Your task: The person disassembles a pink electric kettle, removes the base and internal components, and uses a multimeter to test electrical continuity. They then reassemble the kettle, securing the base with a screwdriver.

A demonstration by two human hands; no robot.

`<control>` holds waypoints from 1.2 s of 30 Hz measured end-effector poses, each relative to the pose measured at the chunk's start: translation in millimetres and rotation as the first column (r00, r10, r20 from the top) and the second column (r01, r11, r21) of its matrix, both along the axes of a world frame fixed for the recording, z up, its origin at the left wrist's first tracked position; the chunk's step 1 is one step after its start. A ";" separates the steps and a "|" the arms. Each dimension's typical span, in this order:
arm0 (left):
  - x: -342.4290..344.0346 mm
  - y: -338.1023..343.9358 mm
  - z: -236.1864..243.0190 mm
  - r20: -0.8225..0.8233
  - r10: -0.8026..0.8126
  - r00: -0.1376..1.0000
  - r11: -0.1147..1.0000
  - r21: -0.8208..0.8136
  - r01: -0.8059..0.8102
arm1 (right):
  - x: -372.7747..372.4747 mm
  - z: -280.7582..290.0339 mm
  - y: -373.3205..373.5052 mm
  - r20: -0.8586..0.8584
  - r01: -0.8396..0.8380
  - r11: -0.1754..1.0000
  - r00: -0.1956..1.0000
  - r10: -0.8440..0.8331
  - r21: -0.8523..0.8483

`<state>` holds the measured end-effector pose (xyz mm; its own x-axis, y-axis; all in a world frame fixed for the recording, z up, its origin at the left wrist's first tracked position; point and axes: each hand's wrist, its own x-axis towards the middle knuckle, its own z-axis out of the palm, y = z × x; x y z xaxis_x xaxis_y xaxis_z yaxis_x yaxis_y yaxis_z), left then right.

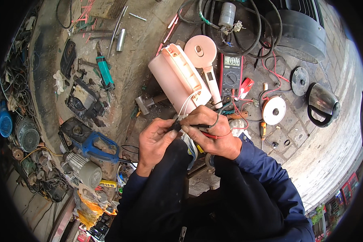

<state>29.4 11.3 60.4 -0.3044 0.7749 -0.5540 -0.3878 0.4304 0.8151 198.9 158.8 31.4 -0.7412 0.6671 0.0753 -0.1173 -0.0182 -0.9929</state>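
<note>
Pink housing lies seemingly so its white wires reach the black part just below it, which the left hand steadies in tightly pinched fingers, the right hand curling its fingers around a red lead

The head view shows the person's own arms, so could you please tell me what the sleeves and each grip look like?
Both arms wear long navy-blue sleeves. The right sleeve is creased, with a small round button at its cuff; the left sleeve reaches toward the wrist. The left grip and right grip are bare hands: no gloves or watch show.
</note>
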 end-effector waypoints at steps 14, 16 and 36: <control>-0.4 0.7 0.5 -0.013 -0.010 1.000 1.000 -0.004 0.010 | -0.8 -1.0 -0.8 -0.012 0.010 1.000 1.000 -0.010 0.006; -0.6 0.5 -0.2 -0.013 -0.011 1.000 1.000 -0.006 0.011 | -0.8 -1.0 -1.0 -0.016 0.010 1.000 1.000 -0.010 0.009; 0.2 1.2 -1.2 -0.003 -0.011 1.000 1.000 0.001 0.011 | -0.4 -1.1 -1.8 -0.017 0.005 1.000 1.000 -0.006 -0.019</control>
